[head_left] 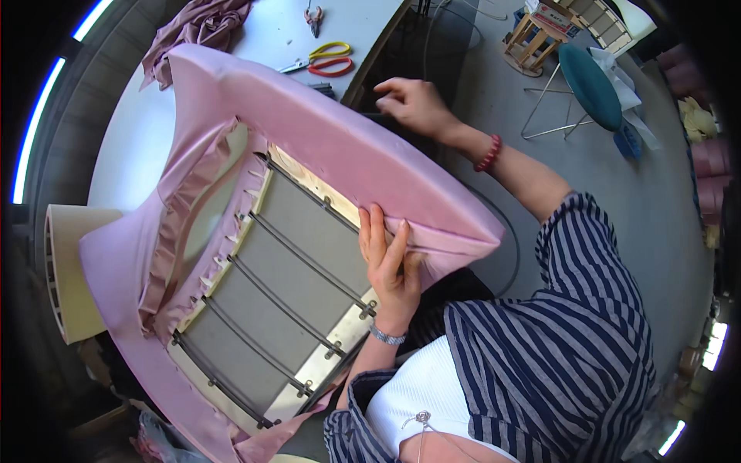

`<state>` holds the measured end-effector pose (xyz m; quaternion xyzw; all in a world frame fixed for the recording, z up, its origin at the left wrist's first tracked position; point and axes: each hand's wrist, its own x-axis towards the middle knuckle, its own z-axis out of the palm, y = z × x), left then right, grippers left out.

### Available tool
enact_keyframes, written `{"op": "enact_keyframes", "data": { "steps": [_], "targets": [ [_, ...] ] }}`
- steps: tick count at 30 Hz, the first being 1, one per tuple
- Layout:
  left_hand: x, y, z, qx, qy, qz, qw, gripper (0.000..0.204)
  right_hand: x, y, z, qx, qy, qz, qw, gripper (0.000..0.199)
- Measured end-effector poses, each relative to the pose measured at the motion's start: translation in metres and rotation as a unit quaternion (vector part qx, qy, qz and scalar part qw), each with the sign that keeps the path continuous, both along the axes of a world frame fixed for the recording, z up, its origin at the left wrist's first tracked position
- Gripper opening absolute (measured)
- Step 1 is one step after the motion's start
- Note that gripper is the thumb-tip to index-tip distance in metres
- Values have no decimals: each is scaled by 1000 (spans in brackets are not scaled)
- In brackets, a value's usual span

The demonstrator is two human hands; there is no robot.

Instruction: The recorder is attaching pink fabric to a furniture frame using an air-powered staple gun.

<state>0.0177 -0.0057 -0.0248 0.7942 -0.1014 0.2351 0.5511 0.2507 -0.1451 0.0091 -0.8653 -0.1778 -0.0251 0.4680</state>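
Observation:
A chair frame covered in pink fabric (324, 123) stands tilted in front of me, its open underside turned up. Across that opening run several dark springs (289, 247), clipped to pale wooden rails. My left hand (390, 270) lies on the inner edge of the cover near its right corner, fingers stretched out and apart. Beyond the frame's far right edge, my right hand (417, 104) is raised in the air with its fingers curled together. Whether anything small is in them cannot be made out. Gathered, loose fabric (181, 224) lines the left side of the opening.
On the white table (266, 31) behind the frame lie scissors (328, 60) with yellow and red handles, pliers (313, 21) and a bundle of mauve cloth (201, 31). A teal stool (588, 86) and a wooden stool (532, 45) stand on the floor to the right.

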Motion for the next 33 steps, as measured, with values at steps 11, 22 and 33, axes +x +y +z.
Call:
{"op": "enact_keyframes", "data": {
  "steps": [11, 22, 33],
  "targets": [
    [-1, 0, -2, -47, 25, 0, 999, 44, 91, 103, -87, -202, -316, 21, 927, 42],
    [0, 3, -2, -44, 25, -3, 999, 50, 120, 137, -84, -261, -176, 192, 930, 40],
    [6, -1, -9, -52, -23, 20, 998, 50, 57, -24, 66, -263, -48, 100, 958, 65]
  ]
}}
